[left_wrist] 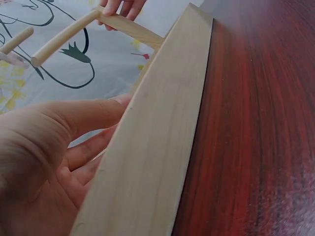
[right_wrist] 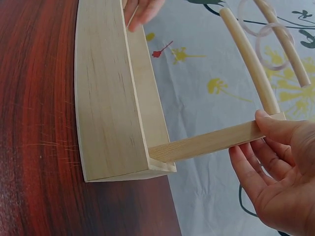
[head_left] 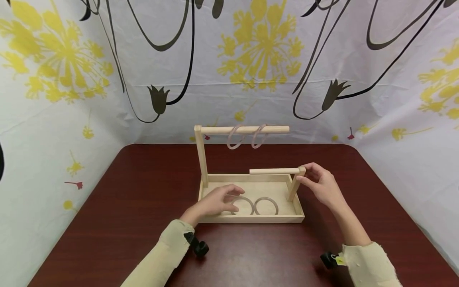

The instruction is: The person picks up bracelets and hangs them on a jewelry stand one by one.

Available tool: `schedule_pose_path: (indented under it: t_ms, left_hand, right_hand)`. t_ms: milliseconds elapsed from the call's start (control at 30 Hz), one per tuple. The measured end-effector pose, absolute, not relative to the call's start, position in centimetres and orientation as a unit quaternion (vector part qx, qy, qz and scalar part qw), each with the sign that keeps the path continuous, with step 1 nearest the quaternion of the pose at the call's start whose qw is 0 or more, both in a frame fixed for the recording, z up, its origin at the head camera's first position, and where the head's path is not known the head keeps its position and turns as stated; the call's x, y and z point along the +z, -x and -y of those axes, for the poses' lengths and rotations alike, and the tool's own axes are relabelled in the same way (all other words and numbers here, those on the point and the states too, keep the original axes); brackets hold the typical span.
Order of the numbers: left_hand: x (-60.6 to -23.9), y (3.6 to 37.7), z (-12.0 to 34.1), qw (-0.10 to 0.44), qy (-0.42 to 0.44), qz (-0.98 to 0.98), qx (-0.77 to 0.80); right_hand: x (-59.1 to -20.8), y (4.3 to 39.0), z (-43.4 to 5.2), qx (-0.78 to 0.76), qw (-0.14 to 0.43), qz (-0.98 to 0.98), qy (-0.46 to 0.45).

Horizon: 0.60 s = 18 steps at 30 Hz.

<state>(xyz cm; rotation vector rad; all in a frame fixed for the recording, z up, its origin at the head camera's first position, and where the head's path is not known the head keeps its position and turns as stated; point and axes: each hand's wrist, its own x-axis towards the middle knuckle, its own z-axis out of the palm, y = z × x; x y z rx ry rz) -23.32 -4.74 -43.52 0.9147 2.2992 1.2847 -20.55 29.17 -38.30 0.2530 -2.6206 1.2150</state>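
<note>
Two clear, pinkish rings lie in a shallow wooden tray [head_left: 251, 219]: a left ring [head_left: 250, 200] and a right ring [head_left: 276, 205]. Reaching over the front wall, my left hand [head_left: 215, 201] has its thumb and fingers spread apart around the left ring's near-left side, partly covering it. My right hand [head_left: 324, 187] grips the top of the short post [right_wrist: 211, 142] at the tray's right end, thumb on one side and fingers on the other. From that post a short rod [head_left: 274, 171] points left. In the left wrist view the tray wall hides my left fingertips.
A tall post [head_left: 201, 155] rises from the tray's left end and carries a longer rod [head_left: 276, 129] pointing right. On it hang two more rings, one ring [head_left: 234, 147] left of the other [head_left: 255, 146]. The dark red table [head_left: 161, 175] meets a patterned cloth [head_left: 215, 99] behind.
</note>
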Motion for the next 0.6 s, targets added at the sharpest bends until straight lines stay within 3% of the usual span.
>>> schedule_pose_path:
  t_ms: [233, 600]
  left_hand:
    - [-43.93, 23.56, 4.56, 0.192, -0.326, -0.823, 0.423]
    - [-44.14, 23.89, 4.25, 0.139, -0.386, -0.864, 0.292]
  right_hand:
    - [-38.15, 20.42, -29.09, 0.418, 0.115, 0.897, -0.083]
    - [-38.36, 20.56, -29.13, 0.414, 0.115, 0.899, -0.079]
